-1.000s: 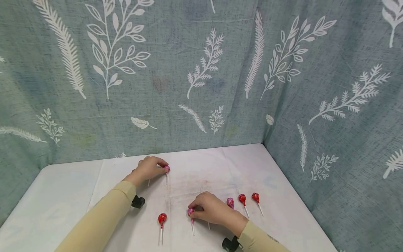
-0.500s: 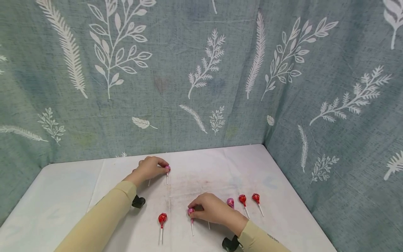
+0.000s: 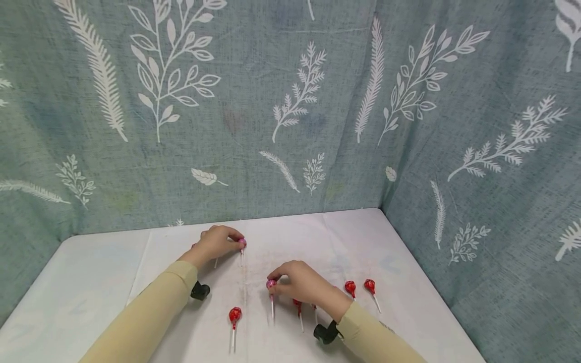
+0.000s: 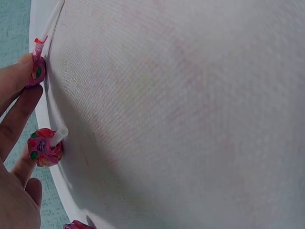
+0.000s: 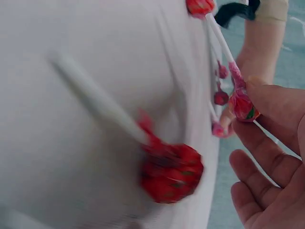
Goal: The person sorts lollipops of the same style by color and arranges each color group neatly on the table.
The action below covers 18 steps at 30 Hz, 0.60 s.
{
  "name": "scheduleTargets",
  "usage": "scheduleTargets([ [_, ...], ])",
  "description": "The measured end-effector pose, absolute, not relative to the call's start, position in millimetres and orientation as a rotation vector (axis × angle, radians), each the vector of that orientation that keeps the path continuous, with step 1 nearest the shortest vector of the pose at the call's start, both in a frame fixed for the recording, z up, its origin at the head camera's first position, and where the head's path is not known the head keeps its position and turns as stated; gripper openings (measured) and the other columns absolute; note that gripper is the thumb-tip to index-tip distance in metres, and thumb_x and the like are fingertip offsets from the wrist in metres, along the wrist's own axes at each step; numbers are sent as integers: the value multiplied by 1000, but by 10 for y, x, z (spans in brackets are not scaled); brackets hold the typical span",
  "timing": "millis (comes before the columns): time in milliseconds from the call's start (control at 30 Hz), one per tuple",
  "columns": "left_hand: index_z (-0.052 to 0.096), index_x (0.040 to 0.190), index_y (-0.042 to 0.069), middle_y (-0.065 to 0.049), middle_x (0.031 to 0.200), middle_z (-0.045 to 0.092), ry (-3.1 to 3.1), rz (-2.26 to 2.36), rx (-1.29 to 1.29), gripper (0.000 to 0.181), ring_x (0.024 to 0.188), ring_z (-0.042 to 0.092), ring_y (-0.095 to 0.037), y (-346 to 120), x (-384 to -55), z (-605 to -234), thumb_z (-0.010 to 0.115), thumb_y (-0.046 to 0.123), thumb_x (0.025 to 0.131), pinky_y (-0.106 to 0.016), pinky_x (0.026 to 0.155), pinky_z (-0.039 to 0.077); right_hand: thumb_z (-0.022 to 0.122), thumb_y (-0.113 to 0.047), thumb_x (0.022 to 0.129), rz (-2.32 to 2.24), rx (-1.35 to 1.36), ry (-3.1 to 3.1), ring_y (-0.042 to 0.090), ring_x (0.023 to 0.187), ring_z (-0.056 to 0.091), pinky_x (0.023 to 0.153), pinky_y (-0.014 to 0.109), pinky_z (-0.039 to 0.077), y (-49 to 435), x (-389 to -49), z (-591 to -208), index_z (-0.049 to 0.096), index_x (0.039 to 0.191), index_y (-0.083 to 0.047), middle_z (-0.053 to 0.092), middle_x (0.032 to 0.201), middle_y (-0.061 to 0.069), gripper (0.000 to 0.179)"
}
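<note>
At the table's far left, my left hand (image 3: 217, 244) pinches the wrapped head of a pink lollipop (image 4: 38, 71) between thumb and fingers. A second pink lollipop (image 4: 45, 148) lies beside those fingers, and part of a third shows at the lower edge of the left wrist view. Nearer the middle, my right hand (image 3: 300, 282) pinches another pink lollipop (image 5: 242, 106) by its head, its white stick pointing toward the person in the head view. Under that hand lies a red lollipop (image 5: 171, 174); further ones there are partly hidden by the hand and wrist.
One red lollipop (image 3: 235, 315) lies alone at the front, between the two arms. Two more red lollipops lie to the right, one of them (image 3: 369, 286) outermost. Behind the white table (image 3: 336, 232) hangs a green-grey leaf-patterned curtain (image 3: 254, 101).
My right hand has moved away from the person and slightly left, carrying its pink lollipop. A red lollipop now shows beneath it. My left hand has stayed in place.
</note>
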<state>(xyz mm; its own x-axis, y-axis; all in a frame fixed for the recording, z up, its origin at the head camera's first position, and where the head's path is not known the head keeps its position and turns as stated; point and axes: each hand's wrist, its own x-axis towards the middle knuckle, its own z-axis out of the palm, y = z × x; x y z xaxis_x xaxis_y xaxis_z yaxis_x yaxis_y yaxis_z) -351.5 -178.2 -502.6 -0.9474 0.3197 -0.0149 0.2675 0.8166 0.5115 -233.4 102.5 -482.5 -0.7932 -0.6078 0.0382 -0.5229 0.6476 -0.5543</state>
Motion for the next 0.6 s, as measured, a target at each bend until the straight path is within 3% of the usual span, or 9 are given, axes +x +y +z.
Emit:
scheduleTargets([
  [400,75,114,24,11,107,70,2884,788,458,31,115,52,-33,-1814,-3524,-5048,73,43,89,-65,93,29,74,-29,91,-763,-955,2787,13,101,65,83,26,50,813,-2777,-4644,75,113,-16,70,99,-14,26],
  [600,75,114,23,12,104,71,2889,781,483,32,113,55,-31,-1807,-3534,-5047,74,42,89,-65,93,29,74,-27,91,-763,-936,2802,6,100,63,87,27,49,744,-2931,-4642,75,113,-15,70,100,-12,25],
])
